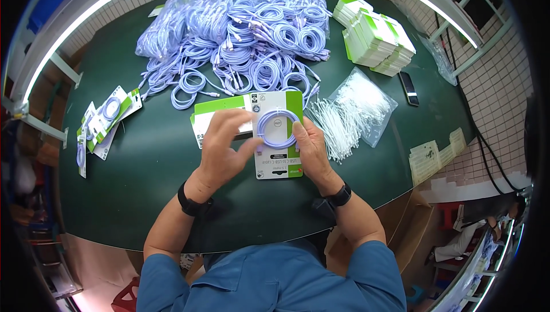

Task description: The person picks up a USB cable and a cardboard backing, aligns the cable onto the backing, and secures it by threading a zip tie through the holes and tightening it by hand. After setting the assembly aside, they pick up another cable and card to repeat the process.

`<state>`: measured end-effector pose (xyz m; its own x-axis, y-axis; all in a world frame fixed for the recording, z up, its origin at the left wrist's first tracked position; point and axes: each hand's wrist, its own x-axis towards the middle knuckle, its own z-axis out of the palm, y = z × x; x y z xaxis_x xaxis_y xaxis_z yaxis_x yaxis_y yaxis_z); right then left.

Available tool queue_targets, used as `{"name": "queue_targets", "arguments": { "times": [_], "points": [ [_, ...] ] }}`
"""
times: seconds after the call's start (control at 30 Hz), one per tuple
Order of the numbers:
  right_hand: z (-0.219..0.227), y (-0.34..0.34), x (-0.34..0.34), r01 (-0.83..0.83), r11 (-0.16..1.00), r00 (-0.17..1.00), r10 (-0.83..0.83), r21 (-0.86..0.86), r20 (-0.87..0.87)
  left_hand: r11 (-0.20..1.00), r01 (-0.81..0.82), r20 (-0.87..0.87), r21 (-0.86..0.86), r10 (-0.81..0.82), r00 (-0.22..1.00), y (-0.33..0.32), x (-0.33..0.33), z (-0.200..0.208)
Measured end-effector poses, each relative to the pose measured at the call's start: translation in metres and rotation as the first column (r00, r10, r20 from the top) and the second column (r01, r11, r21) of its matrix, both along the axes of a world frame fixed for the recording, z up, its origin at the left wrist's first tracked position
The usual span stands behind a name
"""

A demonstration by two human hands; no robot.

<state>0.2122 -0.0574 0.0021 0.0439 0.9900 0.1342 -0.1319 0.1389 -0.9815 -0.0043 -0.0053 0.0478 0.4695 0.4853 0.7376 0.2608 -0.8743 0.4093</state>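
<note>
I saw both hands pinch the upright card [279, 140], left hand [224, 144] and right hand [310, 147] flanking. The coiled cable [277, 129] lay between them (right hand's thumb touching it).

A single head-worn fisheye view looks steeply down from above the person's chest onto a dark green table [143, 157], close enough that both forearms enter from the lower edge and the blue shirt fills the bottom. The table's far edge and the white light strips [86, 20] bend along the upper rim. No second view is given, so nothing is shared.
</note>
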Motion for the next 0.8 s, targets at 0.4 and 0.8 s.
{"name": "queue_targets", "arguments": {
  "times": [0.4, 0.8],
  "points": [
    [-0.001, -0.002, 0.004, -0.169, 0.984, 0.971, 0.156, -0.058, -0.183, 0.381, 0.344, 0.401, -0.858, 0.078, 0.913, -0.016, 0.007, -0.036],
    [0.011, -0.006, -0.019, 0.258, 0.889, 0.758, -0.429, 0.378, 0.491, 0.547, 0.193, 0.311, -0.815, 0.132, 0.941, -0.025, 0.008, -0.042]
  ]
}}
